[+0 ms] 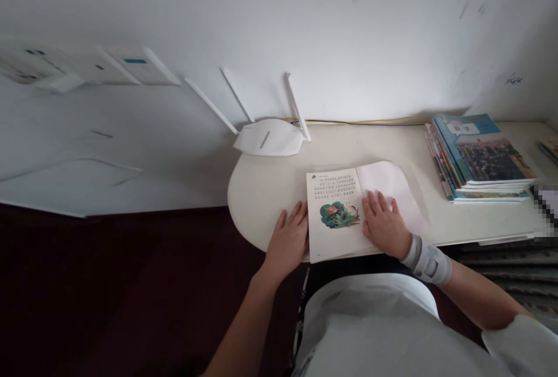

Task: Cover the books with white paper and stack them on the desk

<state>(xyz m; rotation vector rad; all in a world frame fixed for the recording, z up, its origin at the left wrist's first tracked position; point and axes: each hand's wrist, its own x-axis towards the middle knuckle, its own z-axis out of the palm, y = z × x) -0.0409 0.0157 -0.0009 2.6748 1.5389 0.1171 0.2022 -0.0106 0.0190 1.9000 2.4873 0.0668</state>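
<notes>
An open book (333,243) lies near the front edge of a cream table (265,197). Printed text and a green plant picture fill its left page, while the right page looks blank and slightly raised. My left hand (288,239) rests at the book's left edge, fingers stretched out, the tips on the tabletop; whether part of it goes under the cover is hidden. Flat across the right page near the fold lies my right hand (385,225), fingers apart. A grey band is around my right wrist.
A white router (270,137) with upright antennas stands at the back left, cables running along the wall. Toward the right is a stack of books (483,150). Switches and a socket (39,66) are on the left wall. Dark floor lies left of the table's rounded end.
</notes>
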